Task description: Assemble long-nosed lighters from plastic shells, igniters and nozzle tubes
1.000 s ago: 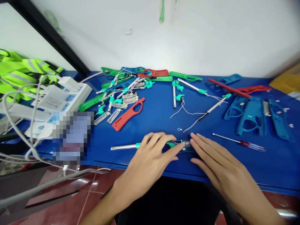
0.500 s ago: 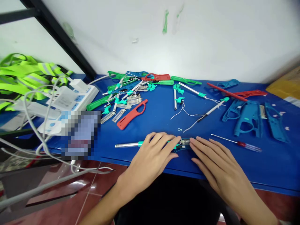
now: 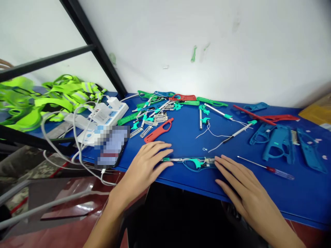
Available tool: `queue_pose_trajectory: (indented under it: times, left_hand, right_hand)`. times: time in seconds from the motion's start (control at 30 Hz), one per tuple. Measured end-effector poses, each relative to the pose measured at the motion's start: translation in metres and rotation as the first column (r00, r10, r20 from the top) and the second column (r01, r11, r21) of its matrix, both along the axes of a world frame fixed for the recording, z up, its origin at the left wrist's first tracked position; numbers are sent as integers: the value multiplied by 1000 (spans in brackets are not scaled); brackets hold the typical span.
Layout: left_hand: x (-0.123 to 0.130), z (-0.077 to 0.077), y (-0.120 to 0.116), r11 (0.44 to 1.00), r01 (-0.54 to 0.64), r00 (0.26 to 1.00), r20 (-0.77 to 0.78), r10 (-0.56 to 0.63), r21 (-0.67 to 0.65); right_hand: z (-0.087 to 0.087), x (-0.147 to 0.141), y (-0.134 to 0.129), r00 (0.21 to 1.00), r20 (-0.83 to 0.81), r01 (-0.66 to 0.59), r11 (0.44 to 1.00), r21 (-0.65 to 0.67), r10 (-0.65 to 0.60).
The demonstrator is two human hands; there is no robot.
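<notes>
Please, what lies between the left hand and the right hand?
The head view shows a blue plastic shell between the left hand and right hand, with a silver metal tube, a teal plastic trigger and a clear plastic container.

Lime-yellow reflective straps (image 3: pixel 49 102) lie heaped at nine o'clock, next to a white power strip (image 3: pixel 116 116) full of plugs (image 3: pixel 113 102), with a phone (image 3: pixel 112 146) beside it toward eight; a black frame (image 3: pixel 103 65) rises at ten, a green smear (image 3: pixel 193 54) marks the white wall (image 3: pixel 165 34) toward one, a yellow package (image 3: pixel 314 113) sits at three
</notes>
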State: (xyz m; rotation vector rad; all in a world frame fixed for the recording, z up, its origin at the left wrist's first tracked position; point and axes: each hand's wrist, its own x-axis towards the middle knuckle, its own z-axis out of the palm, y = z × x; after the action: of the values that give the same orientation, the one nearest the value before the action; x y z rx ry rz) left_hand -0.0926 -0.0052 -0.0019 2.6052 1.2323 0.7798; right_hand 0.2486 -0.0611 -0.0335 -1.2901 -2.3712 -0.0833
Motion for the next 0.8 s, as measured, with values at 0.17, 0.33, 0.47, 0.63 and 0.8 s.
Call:
queue_pose_trajectory:
  times: [0.17, 0.33, 0.47, 0.63, 0.8]
  left_hand:
    - [-15, -5, -2, 995, -22, 999, -31, 19, -100]
    - [-10, -5, -3, 995, -20, 1000, -21, 18, -99]
    - [5, -7, -2, 1000, -28, 999, -20, 27, -11]
    - [27, -13, -2, 999, 7, 1000, 11, -8, 50]
    - [32, -18, 1, 992, -31, 986, 157, 50, -124]
  right_hand:
    - [0, 1, 2, 1000, -15, -4, 1000, 9, 4]
    - [0, 1, 3, 1000, 2, -22, 1000, 19, 22]
    - [-4, 2, 5, 999, 32, -29, 999, 26, 28]
    - [-9, 5, 7, 998, 47, -38, 999, 31, 37]
    - [-5, 4, 5, 999, 37, -25, 1000, -3, 25]
